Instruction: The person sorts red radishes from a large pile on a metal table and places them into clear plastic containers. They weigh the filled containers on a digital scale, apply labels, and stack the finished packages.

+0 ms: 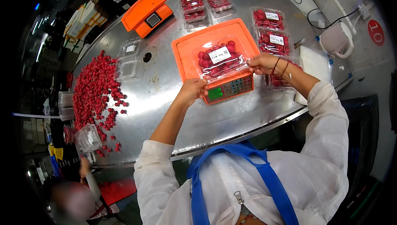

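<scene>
A clear plastic clamshell box of red radishes (214,65) with a white printed label lies on the orange tray of a digital scale (183,49). My left hand (194,91) pinches the near left corner of this box, above the scale's lit green display. With thumb and fingers, my right hand (260,63) grips the near right corner. Just right of the scale, partly behind my right wrist, several filled boxes (273,41) stand in a column. More filled boxes (193,3) sit beyond the scale, some of them stacked.
A heap of loose radishes (93,91) covers the left of the metal table (155,125), beside empty clamshells (126,66). A second orange scale (145,14) stands at the back left. An electric kettle (335,40) and cable are at right. A co-worker's hand (84,166) is at lower left.
</scene>
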The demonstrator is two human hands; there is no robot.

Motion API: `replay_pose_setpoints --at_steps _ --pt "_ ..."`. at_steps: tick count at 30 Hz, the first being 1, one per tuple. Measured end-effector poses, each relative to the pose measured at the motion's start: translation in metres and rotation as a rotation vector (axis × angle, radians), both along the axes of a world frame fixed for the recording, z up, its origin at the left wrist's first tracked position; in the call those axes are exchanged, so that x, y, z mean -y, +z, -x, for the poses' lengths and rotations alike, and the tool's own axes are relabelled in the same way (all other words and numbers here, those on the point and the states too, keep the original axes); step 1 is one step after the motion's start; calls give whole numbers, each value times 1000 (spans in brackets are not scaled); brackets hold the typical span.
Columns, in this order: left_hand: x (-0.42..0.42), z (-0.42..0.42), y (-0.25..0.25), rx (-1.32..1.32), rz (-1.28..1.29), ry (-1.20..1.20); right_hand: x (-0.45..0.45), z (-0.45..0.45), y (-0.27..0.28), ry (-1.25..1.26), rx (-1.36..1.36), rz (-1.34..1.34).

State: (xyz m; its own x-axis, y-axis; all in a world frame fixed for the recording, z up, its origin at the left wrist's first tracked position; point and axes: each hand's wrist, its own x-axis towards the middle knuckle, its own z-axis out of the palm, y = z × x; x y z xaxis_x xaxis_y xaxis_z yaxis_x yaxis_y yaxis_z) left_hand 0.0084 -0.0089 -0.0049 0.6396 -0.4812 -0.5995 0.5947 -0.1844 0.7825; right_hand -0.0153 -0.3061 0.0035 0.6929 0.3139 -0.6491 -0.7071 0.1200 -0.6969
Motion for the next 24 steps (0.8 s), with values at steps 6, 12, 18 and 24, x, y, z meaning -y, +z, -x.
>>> replay_pose_setpoints --at_steps 6,12,18,24 --pt "3 4 -5 57 -28 40 -4 1 -9 -79 62 108" --pt "4 0 -2 167 82 118 -1 2 -3 -17 217 66" --pt "-4 19 46 327 160 71 -7 38 28 -124 357 -24" --pt "-32 91 44 291 151 -134 -42 167 45 -181 415 42"
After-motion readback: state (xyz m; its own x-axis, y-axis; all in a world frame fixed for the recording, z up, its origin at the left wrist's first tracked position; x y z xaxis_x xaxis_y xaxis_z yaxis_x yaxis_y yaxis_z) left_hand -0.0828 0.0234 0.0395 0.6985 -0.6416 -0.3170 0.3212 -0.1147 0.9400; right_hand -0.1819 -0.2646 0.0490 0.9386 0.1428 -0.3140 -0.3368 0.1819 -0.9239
